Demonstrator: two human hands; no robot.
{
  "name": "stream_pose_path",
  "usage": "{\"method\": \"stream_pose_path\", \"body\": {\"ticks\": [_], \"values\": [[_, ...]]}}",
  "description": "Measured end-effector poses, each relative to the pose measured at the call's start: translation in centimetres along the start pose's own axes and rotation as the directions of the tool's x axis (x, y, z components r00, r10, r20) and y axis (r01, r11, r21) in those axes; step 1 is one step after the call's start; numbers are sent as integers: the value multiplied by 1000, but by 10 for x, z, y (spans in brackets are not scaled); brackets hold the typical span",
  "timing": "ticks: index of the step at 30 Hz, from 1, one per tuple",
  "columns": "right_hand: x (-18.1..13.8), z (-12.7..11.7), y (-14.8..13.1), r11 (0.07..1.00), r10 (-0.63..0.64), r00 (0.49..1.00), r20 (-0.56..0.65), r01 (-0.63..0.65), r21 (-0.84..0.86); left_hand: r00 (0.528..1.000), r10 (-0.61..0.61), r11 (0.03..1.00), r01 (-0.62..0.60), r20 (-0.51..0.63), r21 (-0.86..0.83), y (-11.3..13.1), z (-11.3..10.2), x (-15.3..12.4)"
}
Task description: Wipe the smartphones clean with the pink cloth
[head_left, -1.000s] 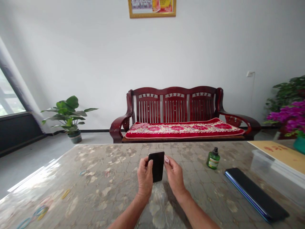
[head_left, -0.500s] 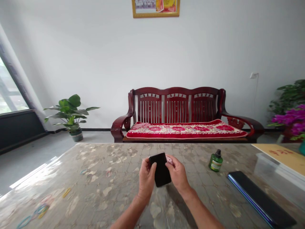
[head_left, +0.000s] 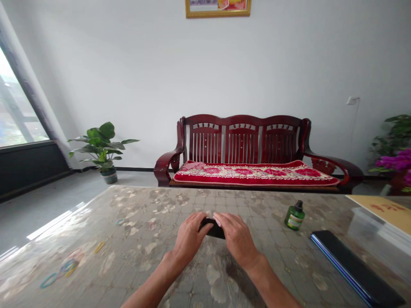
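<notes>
A black smartphone (head_left: 217, 231) is held above the middle of the table, tipped so that only a narrow dark strip of it shows. My left hand (head_left: 189, 234) is closed round its left end, with the thumb along the near side. Over the right end curls my right hand (head_left: 239, 239), its fingers on the far top edge. The hands hide most of the phone. A small pale pink bit at the right fingertips is too hidden to name.
On the patterned tablecloth (head_left: 154, 265), a green bottle (head_left: 294, 216) stands right, near a dark flat case (head_left: 356, 267) and a clear plastic box (head_left: 375, 235). Colored rubber bands (head_left: 69, 267) lie left. Behind the table is a wooden bench (head_left: 240, 145).
The phone has tilted from screen-facing to nearly edge-on. Both hands have turned over its top edge, and the pink piece beside the right fingers is now mostly hidden. The view has shifted slightly.
</notes>
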State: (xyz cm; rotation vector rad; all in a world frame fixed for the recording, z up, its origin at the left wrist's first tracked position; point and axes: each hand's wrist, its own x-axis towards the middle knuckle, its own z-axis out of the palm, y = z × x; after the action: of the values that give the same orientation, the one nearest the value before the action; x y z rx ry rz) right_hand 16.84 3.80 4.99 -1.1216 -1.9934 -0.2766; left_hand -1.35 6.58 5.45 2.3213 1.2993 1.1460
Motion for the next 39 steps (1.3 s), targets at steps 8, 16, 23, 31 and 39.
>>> {"method": "stream_pose_path", "body": {"ticks": [8, 16, 23, 31, 39], "values": [[-20, 23, -17, 983, -125, 992, -27, 121, -136, 1000, -21, 1000, 21, -12, -11, -19, 6, -31], [-37, 15, 31, 963, 22, 994, -103, -49, -265, 994, -103, 994, 104, -45, 15, -34, 11, -37], [-35, 28, 9, 962, -37, 993, -109, 6, -272, 992, -119, 993, 119, -48, 8, -34, 18, -38], [-30, 34, -2, 970, -79, 995, -54, 64, -234, 995, -94, 995, 95, -27, 6, -32, 18, -38], [-40, 21, 35, 955, 20, 988, -152, -64, -289, 991, -118, 992, 120, -58, 35, -38, 24, -38]]}}
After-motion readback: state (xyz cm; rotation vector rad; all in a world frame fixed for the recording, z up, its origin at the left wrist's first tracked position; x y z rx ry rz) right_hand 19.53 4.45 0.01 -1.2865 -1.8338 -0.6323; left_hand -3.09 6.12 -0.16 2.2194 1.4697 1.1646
